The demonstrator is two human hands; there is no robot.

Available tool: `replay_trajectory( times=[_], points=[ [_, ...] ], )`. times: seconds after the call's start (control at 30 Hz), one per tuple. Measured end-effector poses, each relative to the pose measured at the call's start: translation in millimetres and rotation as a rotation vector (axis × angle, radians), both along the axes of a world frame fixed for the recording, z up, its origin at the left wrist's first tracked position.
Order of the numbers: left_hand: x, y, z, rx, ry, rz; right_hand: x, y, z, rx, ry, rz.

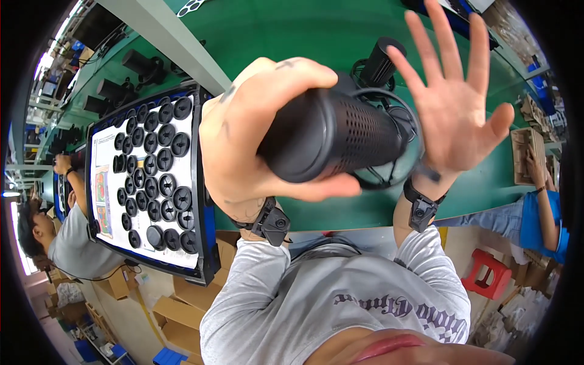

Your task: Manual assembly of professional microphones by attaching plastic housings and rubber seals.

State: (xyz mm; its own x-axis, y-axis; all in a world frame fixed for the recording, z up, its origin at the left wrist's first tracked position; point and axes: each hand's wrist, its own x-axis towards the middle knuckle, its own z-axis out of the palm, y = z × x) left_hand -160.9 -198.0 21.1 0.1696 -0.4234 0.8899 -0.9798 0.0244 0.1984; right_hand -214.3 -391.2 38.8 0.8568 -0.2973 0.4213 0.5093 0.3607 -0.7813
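Observation:
My left hand (237, 134) is wrapped around the smooth end of a black cylindrical microphone (365, 134), held up over the green table. Its side is perforated, and a thin black ring (420, 143) with a frame surrounds its far end. My right hand (453, 115) is raised just right of that ring, palm showing and fingers spread, with nothing in it. Slight blur covers the right fingers. Behind the held piece, a similar black perforated cylinder (378, 61) stands on the table. Both wrists wear a black strap with a small camera-like unit.
Left of me, a black-edged tray (204, 182) holds many round black discs (166, 185) on a printed sheet. A grey post (164, 39) rises behind it. More black cylinders (140, 64) stand at the far left. Co-workers are on both sides; a red stool (486, 274) is at right.

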Motion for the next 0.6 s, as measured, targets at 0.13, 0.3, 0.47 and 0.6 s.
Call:
replay_trajectory(
  times=[0.13, 0.3, 0.47, 0.6],
  points=[
    [8, 7, -4, 0.028, 0.259, 0.061, -7, -52, -20, 0.340, -0.291, 0.335],
    [10, -1, -6, -0.200, 0.334, -0.021, -7, -69, -16, -0.005, -0.180, 0.147],
    [17, -5, -6, -0.143, 0.337, -0.015, -4, -88, -24, -0.026, -0.289, 0.321],
    [10, 10, 0, -0.100, 0.528, -0.009, -6, -72, -17, -0.489, -0.329, 0.133]
  ],
)
